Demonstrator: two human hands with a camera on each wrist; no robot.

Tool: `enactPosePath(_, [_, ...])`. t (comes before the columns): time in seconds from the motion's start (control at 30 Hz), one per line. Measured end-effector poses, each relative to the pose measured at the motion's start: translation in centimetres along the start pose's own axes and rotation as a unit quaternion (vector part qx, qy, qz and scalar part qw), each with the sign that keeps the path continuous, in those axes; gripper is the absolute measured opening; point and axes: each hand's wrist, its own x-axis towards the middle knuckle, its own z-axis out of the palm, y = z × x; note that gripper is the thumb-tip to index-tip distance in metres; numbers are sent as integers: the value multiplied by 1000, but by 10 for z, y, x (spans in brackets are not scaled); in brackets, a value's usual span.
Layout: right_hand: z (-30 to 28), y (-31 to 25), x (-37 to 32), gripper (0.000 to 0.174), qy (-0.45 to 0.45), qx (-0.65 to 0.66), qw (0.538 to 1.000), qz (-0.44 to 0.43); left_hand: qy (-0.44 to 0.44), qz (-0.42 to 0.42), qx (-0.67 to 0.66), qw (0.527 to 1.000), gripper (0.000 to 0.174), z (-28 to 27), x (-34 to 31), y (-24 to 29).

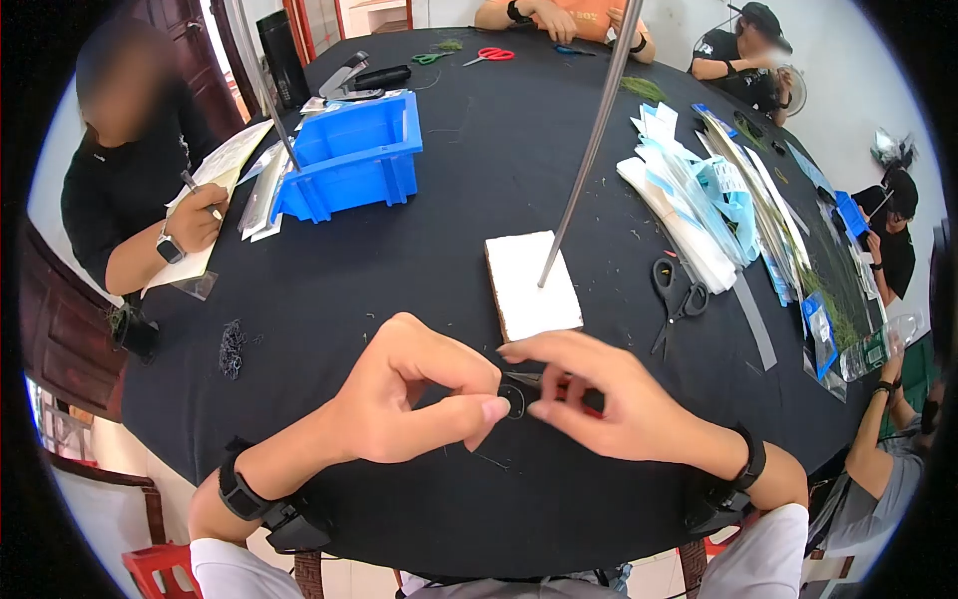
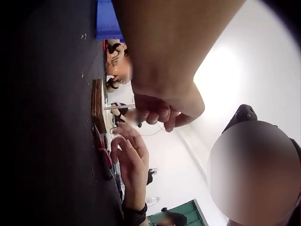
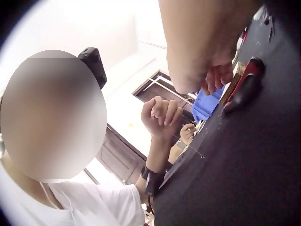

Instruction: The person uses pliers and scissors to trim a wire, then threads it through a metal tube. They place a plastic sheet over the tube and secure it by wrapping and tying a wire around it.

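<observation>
- Black cloth covers the round table (image 1: 449, 519) under both hands.
- Nearest, the left hand (image 1: 414, 394) pinches a thin strand (image 2: 149, 134) between curled fingers and thumb, above the cloth.
- Facing it, the right hand (image 1: 624, 399) curves its fingers, thumb and index apart; the strand runs towards them, but I cannot tell whether they grip it.
- My judgement: the step in hand is shaping or looping the strand, which bows between the hands. Next calls for a firm right-hand pinch on the strand, with the left grip kept steady.
- Below the right hand lies a red-and-black-handled tool (image 3: 241, 95).
- Just beyond, a white-topped block (image 1: 529, 285) carries an upright metal rod (image 1: 591, 145); black scissors (image 1: 675, 313) lie to its right.
- Farther off stands a blue bin (image 1: 369, 190); people sit around the table.
</observation>
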Motion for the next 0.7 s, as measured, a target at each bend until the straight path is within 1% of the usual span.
enactPosePath(0.03, [1, 0, 3, 37, -35, 9, 999, 25, 3, -2, -7, 1000, 27, 1, 0, 0])
enactPosePath(0.13, [3, 3, 10, 35, -94, 22, 995, 18, 18, -9, -25, 999, 27, 4, -1, 2])
enactPosePath(0.2, [3, 2, 13, 25, -114, 10, 993, -5, 35, -20, -34, 999, 27, 4, -3, 4])
enactPosePath(0.27, [2, 6, 13, 18, -133, 10, 991, -20, 37, -4, -33, 999, 26, 2, -3, 2])
enactPosePath(0.3, [1, 6, 12, 16, -129, 25, 991, -1, 38, 3, -34, 999, 25, 0, -4, 1])
enactPosePath(0.37, [0, 4, 8, 14, -117, 54, 991, 37, 59, -20, -2, 998, 24, -5, -5, 4])
enactPosePath(0.4, [-2, 3, 7, 15, -108, 53, 992, 40, 69, -32, 14, 997, 24, -7, -6, 7])
enactPosePath(0.43, [-4, 1, 5, 15, -98, 51, 993, 43, 84, -64, 28, 994, 24, -7, -6, 10])
enactPosePath(0.47, [-6, 0, 3, 16, -88, 50, 994, 47, 93, -52, 73, 992, 24, -6, -5, 12])
enactPosePath(0.53, [-8, -2, -1, 15, -44, -19, 999, 9, 111, -27, 162, 980, 26, -4, -2, 14])
enactPosePath(0.63, [-13, -7, -8, 17, 25, -152, 986, -67, 165, -49, 241, 955, 27, 2, -2, 18])
enactPosePath(0.67, [-15, -9, -10, 18, 49, -201, 974, -96, 188, -4, 258, 948, 25, 1, -3, 15])
enactPosePath(0.7, [-19, -11, -12, 24, 60, -262, 954, -130, 210, 42, 275, 937, 23, -2, -3, 9])
